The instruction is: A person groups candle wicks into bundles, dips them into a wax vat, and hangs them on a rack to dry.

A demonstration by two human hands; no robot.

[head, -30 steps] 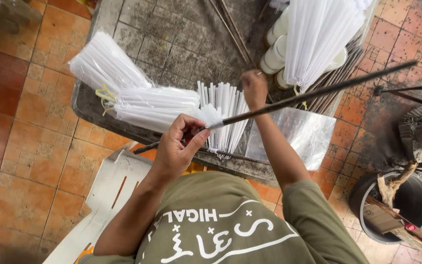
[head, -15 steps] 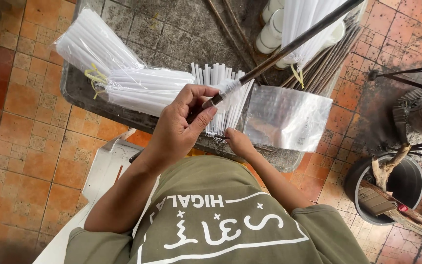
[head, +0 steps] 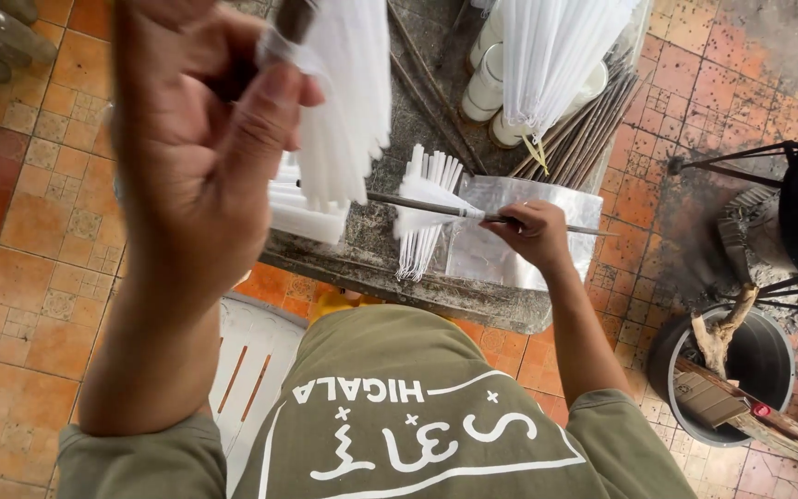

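White, thin plastic tubes (head: 348,102) fan downward from the left hand (head: 200,139), whose thumb and fingers pinch their top end close to the camera. Beyond it, the right hand (head: 533,231) is closed around a thin metal rod (head: 417,205) lying over more tubes on the grey tray (head: 436,286).

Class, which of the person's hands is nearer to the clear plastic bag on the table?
Right. The right hand rests on the clear plastic bag; the left hand is raised well away, holding white straws.

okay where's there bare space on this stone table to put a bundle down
Bare stone shows between the raised left hand and the white rolls. Crowded elsewhere: the right hand works on a clear bag near the front edge, beside white sticks.
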